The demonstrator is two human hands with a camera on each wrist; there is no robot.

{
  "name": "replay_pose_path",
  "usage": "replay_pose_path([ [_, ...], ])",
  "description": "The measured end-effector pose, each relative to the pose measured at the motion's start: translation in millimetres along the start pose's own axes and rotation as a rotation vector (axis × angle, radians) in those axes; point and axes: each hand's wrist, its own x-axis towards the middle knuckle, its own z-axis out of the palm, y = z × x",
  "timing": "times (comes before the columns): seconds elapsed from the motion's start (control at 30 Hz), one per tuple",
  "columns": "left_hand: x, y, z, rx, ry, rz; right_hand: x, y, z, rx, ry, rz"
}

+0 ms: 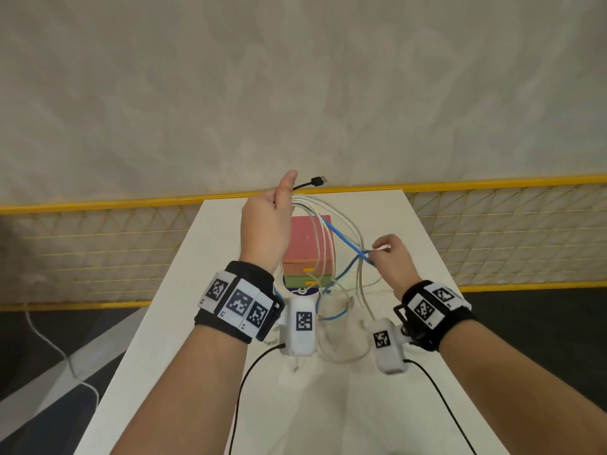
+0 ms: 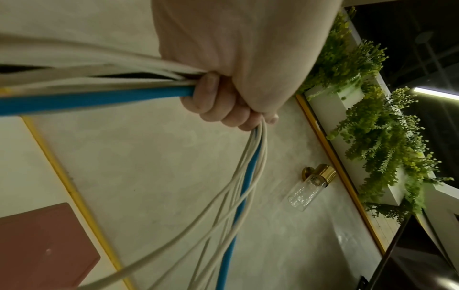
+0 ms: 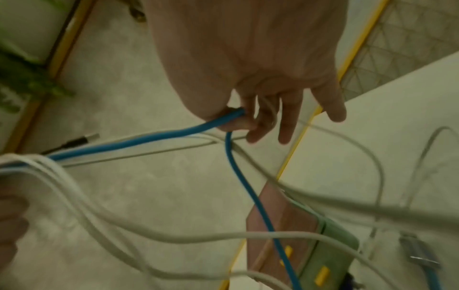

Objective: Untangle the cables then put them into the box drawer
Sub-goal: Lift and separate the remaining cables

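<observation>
My left hand [image 1: 266,221] is raised above the table and grips a bundle of white cables [image 1: 320,238], a blue cable [image 1: 341,236] and a black cable whose USB plug [image 1: 317,181] sticks out past the thumb. In the left wrist view the curled fingers [image 2: 218,102] close round the white cables [image 2: 104,70] and the blue cable [image 2: 99,101]. My right hand [image 1: 391,256] pinches the blue cable [image 3: 174,135] lower and to the right. The stacked box drawer [image 1: 307,249], pink over green with yellow handles, stands shut beneath the cables.
The white table [image 1: 203,323] is narrow, with a yellow-framed mesh fence [image 1: 98,251] behind and beside it. More loose cable [image 1: 338,316] lies tangled on the table near my wrists. A wall lamp [image 2: 310,186] and green plants [image 2: 377,125] show in the left wrist view.
</observation>
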Motion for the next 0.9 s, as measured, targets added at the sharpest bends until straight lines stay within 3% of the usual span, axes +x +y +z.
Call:
replay_pose_path([
  [0.07, 1.7, 0.9, -0.6, -0.009, 0.029, 0.006, 5.9, -1.7, -2.2, 0.046, 0.062, 0.033],
  [0.17, 8.7, -0.6, -8.5, -0.054, 0.088, 0.007, 5.1, -2.0, -11.6, 0.195, -0.002, -0.096],
  [0.23, 9.9, -1.7, -13.0, -0.033, 0.1, 0.011, 4.2, 0.1, -15.5, 0.151, -0.014, -0.143],
  [0.4, 12.3, -3.2, -16.1, -0.025, 0.115, 0.0, -4.8, 1.4, -16.6, -0.48, 0.005, -0.135],
  [0.43, 12.4, -3.4, -15.7, -0.019, 0.089, 0.004, -11.1, -6.8, -15.8, -0.447, 0.035, -0.184],
  [0.5, 9.0, -2.1, -12.0, 0.016, 0.006, 0.023, -25.8, -32.3, -11.7, -0.166, 0.008, -0.412],
  [0.53, 5.1, -0.1, -8.6, 0.048, -0.038, 0.03, -32.6, -48.9, -7.4, -0.073, -0.076, -0.544],
  [0.63, -7.6, 8.6, 2.8, 0.107, -0.142, 0.034, -38.1, -85.6, 14.3, -0.108, -0.33, -0.81],
  [0.73, -9.4, 18.9, 2.5, 0.055, -0.142, 0.053, -28.2, -87.9, 32.9, -0.087, -0.364, -0.723],
  [0.9, 5.4, 23.3, -10.1, -0.067, 0.033, 0.074, -13.7, -27.9, 36.3, -0.214, -0.371, -0.589],
])
